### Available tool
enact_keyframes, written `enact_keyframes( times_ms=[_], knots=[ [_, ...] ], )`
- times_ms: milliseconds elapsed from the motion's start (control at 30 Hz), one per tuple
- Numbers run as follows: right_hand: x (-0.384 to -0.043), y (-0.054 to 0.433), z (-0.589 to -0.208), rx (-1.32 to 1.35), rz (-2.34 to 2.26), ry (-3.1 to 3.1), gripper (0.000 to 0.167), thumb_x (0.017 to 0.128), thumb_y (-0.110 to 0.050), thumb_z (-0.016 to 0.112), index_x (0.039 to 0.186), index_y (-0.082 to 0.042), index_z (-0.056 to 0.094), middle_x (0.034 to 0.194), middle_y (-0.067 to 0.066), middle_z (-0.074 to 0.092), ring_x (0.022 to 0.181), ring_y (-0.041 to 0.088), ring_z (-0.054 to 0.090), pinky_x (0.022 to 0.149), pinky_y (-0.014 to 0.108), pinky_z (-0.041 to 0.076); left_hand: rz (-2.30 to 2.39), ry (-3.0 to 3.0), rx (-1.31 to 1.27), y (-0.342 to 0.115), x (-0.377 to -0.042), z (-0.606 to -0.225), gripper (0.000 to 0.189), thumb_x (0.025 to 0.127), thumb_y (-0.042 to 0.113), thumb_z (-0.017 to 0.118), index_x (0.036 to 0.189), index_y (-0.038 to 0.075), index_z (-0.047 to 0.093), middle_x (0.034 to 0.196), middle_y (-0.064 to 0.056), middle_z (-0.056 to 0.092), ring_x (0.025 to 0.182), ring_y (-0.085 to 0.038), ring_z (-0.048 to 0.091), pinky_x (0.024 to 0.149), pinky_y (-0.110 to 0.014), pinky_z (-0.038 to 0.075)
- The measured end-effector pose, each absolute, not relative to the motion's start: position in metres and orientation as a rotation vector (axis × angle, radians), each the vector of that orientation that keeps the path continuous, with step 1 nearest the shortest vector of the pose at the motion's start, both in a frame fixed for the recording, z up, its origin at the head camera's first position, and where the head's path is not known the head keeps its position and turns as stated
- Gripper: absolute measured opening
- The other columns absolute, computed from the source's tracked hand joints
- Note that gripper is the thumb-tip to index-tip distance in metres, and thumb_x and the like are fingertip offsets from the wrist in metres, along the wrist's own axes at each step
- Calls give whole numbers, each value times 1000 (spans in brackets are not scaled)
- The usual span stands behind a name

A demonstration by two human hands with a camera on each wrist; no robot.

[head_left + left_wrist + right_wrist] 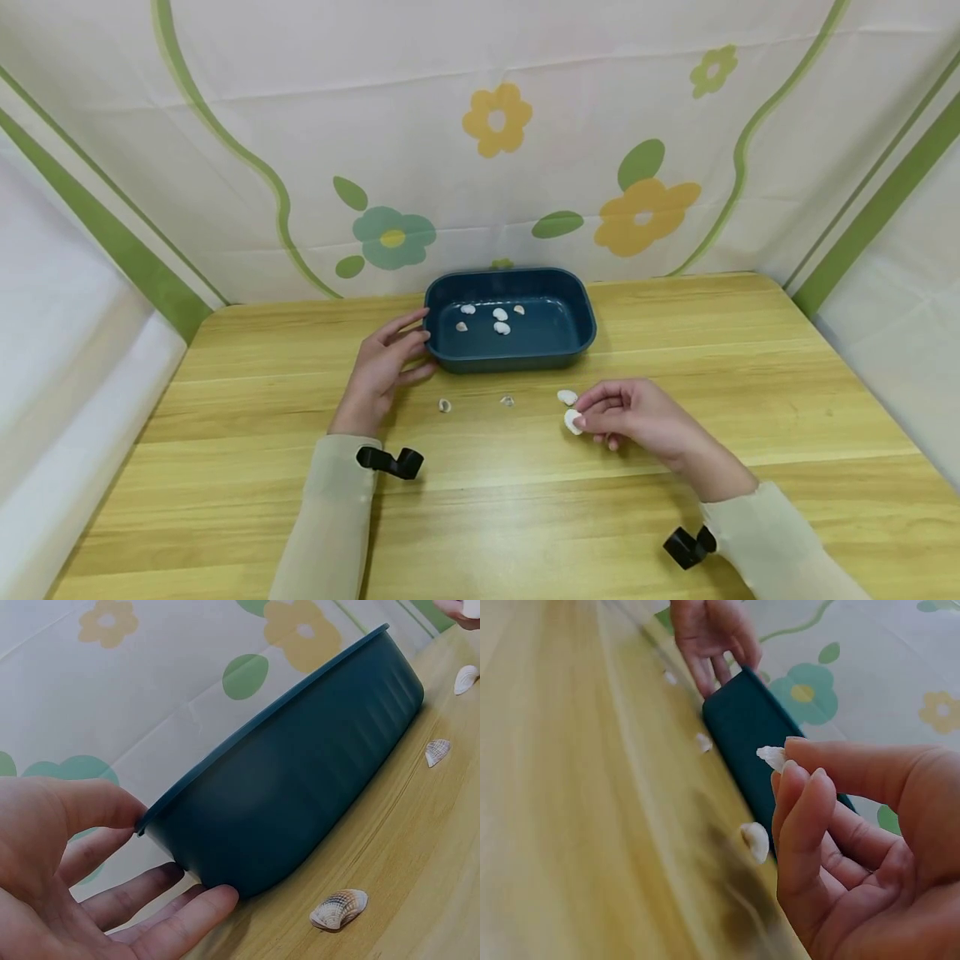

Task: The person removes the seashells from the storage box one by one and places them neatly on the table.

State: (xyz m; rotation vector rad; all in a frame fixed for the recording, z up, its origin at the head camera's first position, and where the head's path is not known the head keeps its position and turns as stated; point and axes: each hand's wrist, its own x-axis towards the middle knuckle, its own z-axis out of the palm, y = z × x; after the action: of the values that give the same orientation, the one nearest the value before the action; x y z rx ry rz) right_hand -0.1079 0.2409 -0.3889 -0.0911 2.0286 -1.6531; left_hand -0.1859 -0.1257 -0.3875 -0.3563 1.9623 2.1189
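Between thumb and fingertips my right hand [633, 417] pinches a white seashell [772, 757], raised over the table in the right wrist view. Just behind it another white seashell [567, 397] lies on the wood. My left hand [384, 364] touches the left end of a dark blue-green rectangular basin [510, 363], its fingers spread and fairly straight against rim and side. Inside the basin lie several small shells, among them a white shell [502, 328]. In front of it rest a brown-and-white ribbed shell [339, 910] and a smaller patterned shell [437, 752].
A light wood-grain table [480, 508] carries everything. Right behind the basin hangs a white cloth [420, 125] printed with flowers and leaves, and more cloth closes off both sides. Black wrist mounts [392, 462] sit on both sleeves.
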Motion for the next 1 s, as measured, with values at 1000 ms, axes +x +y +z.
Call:
enact_keyframes(
  times_ms=[1000],
  knots=[
    [-97,237,-395,-110,-1445,2205,27,95,-18,83,112,1,73,88,10,74,66,17,66,52,28,55,2119,1968,-344,-125,-185,-387,43,108,17,65,150,28,66,150,-10,63,117,-22,71,92,-39,67]
  ],
)
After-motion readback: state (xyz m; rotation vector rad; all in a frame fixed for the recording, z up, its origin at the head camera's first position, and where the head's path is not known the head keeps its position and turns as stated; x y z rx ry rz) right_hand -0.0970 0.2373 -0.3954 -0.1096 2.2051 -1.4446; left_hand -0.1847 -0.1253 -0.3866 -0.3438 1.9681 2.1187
